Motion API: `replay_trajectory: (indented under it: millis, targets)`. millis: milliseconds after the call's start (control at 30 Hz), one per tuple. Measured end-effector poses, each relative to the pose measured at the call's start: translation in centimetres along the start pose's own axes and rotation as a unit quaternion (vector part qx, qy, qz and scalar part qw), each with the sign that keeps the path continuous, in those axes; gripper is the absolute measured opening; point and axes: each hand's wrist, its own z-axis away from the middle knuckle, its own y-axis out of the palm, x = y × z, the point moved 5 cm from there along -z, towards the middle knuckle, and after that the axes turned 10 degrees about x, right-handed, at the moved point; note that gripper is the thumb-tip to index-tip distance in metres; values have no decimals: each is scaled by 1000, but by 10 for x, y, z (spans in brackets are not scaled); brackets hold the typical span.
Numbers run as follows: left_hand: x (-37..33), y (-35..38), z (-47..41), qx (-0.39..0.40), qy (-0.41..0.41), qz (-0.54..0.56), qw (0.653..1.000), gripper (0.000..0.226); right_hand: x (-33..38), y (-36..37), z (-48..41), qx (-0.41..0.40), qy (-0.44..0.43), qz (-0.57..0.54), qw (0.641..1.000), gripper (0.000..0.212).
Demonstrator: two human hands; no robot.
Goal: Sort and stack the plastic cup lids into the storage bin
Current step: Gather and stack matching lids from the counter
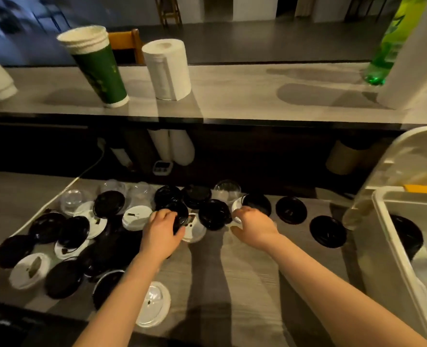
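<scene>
Sorting in full swing here, gathering like with like, with most of the stacking into the storage bin [392,246] not yet done. Starting farthest left of the bin: scanning a loose heap of lids [64,236], black, white and clear all mixed and overlapping. Moving nearer the bin: gripping a black lid [181,217] in the left hand [161,234], fingers curled over its far edge and thumb at the near edge, holding it tilted up on its side. Coming closer again to the bin: pinching what looks like the rim of a white lid [237,211] in the right hand [253,225], fingers curled tight, though hiding much of the contact behind the knuckles. Passing two single black lids [291,210] lying flat just left of the bin, well apart from the heap. Arriving at the bin itself: spotting a dark stack of black lids [405,236] already sitting inside, close to its left wall. Calling the next move as a judgement only: carrying the black lid across to the bin, levelling it, seating it square on that stack, and keeping the white one back for a separate pile.
</scene>
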Motion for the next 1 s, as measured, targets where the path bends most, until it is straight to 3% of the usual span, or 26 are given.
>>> replay_trajectory:
  millis: [200,300,400,667,767,867,1000]
  targets:
    - [47,-14,-44,107,-88,-50,989,76,32,19,-59,34,-5,16,999,73]
    - [49,-4,-57,162,-79,-57,982,90,39,35,-72,56,1,100,993,72]
    - [50,8,-64,165,-67,-49,983,91,42,51,-64,25,-24,125,992,65]
    - [47,9,-59,68,-16,48,996,85,33,65,-46,27,-35,12,999,47]
    - [47,0,-51,28,-17,141,990,79,31,62,-50,31,-24,-10,999,47]
    - [47,-9,-42,12,-21,256,966,81,31,49,-47,-29,-23,-119,992,54]
    - [34,-15,-29,5,22,351,936,85,38,8,-31,-163,-53,-308,936,68]
